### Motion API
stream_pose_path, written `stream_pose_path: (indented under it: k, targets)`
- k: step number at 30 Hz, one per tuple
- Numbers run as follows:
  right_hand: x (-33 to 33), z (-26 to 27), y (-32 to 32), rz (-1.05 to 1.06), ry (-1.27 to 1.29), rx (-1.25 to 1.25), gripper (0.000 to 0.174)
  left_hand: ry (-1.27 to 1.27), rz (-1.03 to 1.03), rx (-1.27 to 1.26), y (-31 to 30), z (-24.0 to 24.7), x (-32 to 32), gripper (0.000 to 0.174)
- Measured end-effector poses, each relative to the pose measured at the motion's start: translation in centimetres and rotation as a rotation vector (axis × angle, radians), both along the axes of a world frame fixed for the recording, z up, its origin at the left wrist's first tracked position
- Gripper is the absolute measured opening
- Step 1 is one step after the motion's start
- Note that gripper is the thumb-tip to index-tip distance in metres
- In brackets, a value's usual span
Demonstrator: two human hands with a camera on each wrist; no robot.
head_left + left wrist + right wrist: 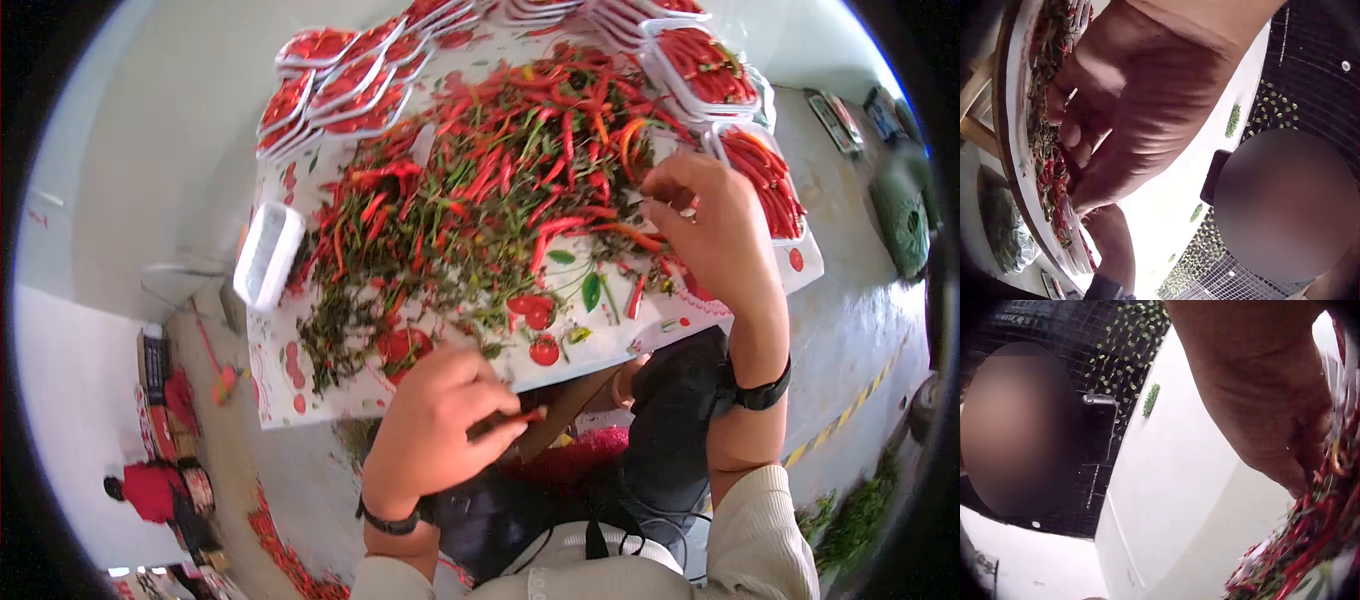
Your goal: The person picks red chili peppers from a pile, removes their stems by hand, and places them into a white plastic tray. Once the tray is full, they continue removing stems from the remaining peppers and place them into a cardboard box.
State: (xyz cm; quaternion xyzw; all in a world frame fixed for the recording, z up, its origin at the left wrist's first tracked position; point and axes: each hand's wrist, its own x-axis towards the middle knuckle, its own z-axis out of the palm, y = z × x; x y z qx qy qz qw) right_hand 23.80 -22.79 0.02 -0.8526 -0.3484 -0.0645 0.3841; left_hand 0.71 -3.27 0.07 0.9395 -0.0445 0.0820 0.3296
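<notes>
In the head view my left hand [440, 425] is above the table's near edge, pinching a small red chili pepper [522, 416] between thumb and fingers. My right hand [715, 225] reaches over the right side of the chili heap [490, 180], fingers bent and a gap showing between thumb and index fingertips. An orange-red chili [630, 145] lies close by its fingertips. The heap mixes red chilies with green stems and dry, dark leaves. In the right wrist view the right hand [1272, 406] points down at the chilies, its fingertips partly hidden.
White trays of red chilies [345, 90] are stacked at the back left. More filled trays [700, 70] line the right side, one [765, 180] right beside my right hand. A bare white tray [268, 255] stands at the left edge. Loose chilies [285, 545] lie on the floor.
</notes>
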Motion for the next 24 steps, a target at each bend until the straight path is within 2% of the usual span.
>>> stream_pose_path:
  k: [1, 2, 4, 7, 8, 11, 15, 19, 22, 24]
  targets:
    - [0.4, -0.3, -0.6, -0.001, -0.022, -0.05, 0.018, 0.034, 0.001, 0.038, -0.1, 0.1, -0.1, 0.021]
    - [0.5, -0.6, -1.1, 0.008, -0.037, -0.106, 0.019, 0.069, 0.005, 0.059, -0.1, 0.0, -0.3, 0.029]
    - [0.7, -0.4, -1.4, 0.063, 0.022, -0.17, 0.019, 0.057, 0.012, 0.052, -0.3, -0.2, -0.1, 0.03]
    - [0.4, -0.4, -1.0, 0.093, -0.037, -0.23, 0.017, 0.0, 0.031, 0.048, -0.6, 0.0, 0.5, 0.026]
    - [0.5, -0.6, -0.8, 0.133, -0.046, -0.175, 0.017, -0.019, 0.037, 0.044, -0.8, 0.0, 0.7, 0.024]
    - [0.1, -1.2, 0.7, 0.06, -0.093, -0.014, 0.018, -0.042, 0.085, 0.04, -0.9, -0.3, 1.0, 0.024]
    - [-0.3, -2.0, 1.5, 0.072, -0.122, -0.091, 0.018, -0.11, 0.166, -0.022, -1.2, -0.9, 1.4, 0.023]
    - [-0.1, -2.3, 1.8, 0.074, -0.157, -0.041, 0.014, -0.158, 0.192, -0.059, -1.4, -1.2, 1.8, 0.017]
    - [-1.1, -1.7, 1.9, 0.102, -0.11, 0.071, 0.012, -0.278, 0.242, -0.055, -1.2, -1.5, 1.9, 0.029]
    - [-2.5, -1.3, 2.3, 0.298, 0.012, 0.178, 0.011, -0.332, 0.33, -0.088, -1.2, -1.9, 1.7, 0.043]
